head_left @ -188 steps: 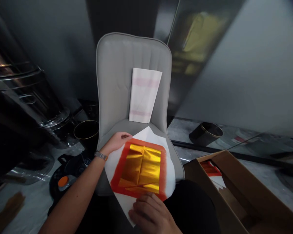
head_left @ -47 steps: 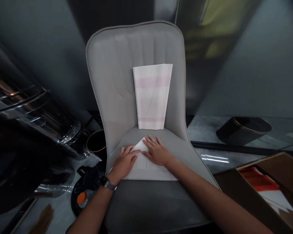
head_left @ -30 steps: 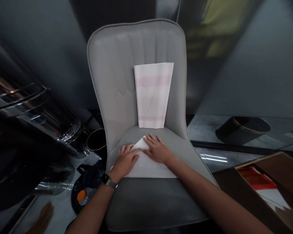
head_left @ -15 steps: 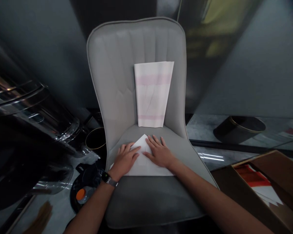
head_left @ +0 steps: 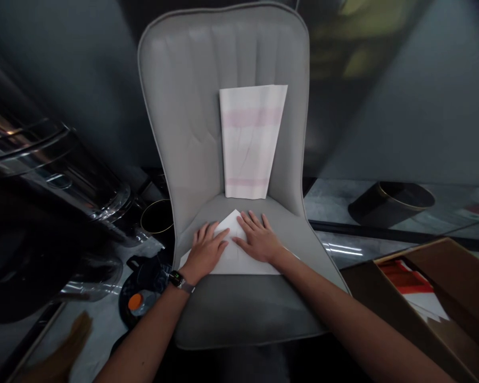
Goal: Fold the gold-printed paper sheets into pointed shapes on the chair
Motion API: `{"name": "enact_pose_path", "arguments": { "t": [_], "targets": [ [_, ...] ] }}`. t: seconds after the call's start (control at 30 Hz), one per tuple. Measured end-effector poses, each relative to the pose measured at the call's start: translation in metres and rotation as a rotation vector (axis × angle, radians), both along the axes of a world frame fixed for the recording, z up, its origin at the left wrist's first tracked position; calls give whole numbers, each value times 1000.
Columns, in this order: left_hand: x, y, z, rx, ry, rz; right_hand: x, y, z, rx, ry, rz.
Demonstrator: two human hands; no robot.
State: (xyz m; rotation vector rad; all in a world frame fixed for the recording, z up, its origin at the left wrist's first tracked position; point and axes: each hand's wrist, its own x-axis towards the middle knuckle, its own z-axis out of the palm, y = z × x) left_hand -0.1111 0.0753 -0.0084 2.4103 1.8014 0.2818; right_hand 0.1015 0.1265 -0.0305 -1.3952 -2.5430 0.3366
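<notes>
- A grey upholstered chair (head_left: 171, 106) fills the middle of the view, seen from above, its ribbed back rising away from the person sitting or leaning over it.
- A white paper (head_left: 239, 268) lies on the seat (head_left: 247, 314), near its front half. It forms a wide shape with a straight near edge and a point aimed at the chair back, and faint creases cross it.
- The left hand (head_left: 205, 250) and right hand (head_left: 257, 242) both lie flat on that paper, side by side, just apart.
- The fingers (head_left: 253, 221) of the right hand and those of the left are spread and open. They grip nothing and appear to press the paper down, so a fold seems to be under smoothing.
- A watch (head_left: 179, 281) circles the left wrist.
- A pink-banded sheet (head_left: 249, 141) leans upright against the chair back.
- To the lower right, a cardboard box (head_left: 455, 266) holds red-and-white paper (head_left: 405, 279).
- To the left stands dark glassware (head_left: 51, 165).
</notes>
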Motion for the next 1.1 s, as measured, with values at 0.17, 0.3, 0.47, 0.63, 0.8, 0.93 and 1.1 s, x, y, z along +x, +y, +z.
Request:
{"name": "enact_pose_path", "arguments": {
  "t": [0.17, 0.3, 0.47, 0.63, 0.8, 0.93, 1.1],
  "targets": [
    [-5, -2, -10, -60, -61, -39, 2, -2, -10, 27, 12, 3],
    [-5, -7, -7, -80, -53, -46, 0, -1, -20, 50, 23, 4],
    [-6, -10, -6, -68, -31, -47, 7, -5, -11, 25, 25, -12],
    [-8, -7, -12, 0, -55, -57, 36, -47, 6, -55, -8, -63],
    [-4, -7, -12, 47, -28, -54, 55, -97, 0, -85, -85, -110],
    [-3, -11, -9, 82, -36, -41, 56, -106, -5, -20, -98, -101],
    [-3, -11, -6, 79, -19, -32, 52, -105, -3, 44, -75, -119]
  ]
}}
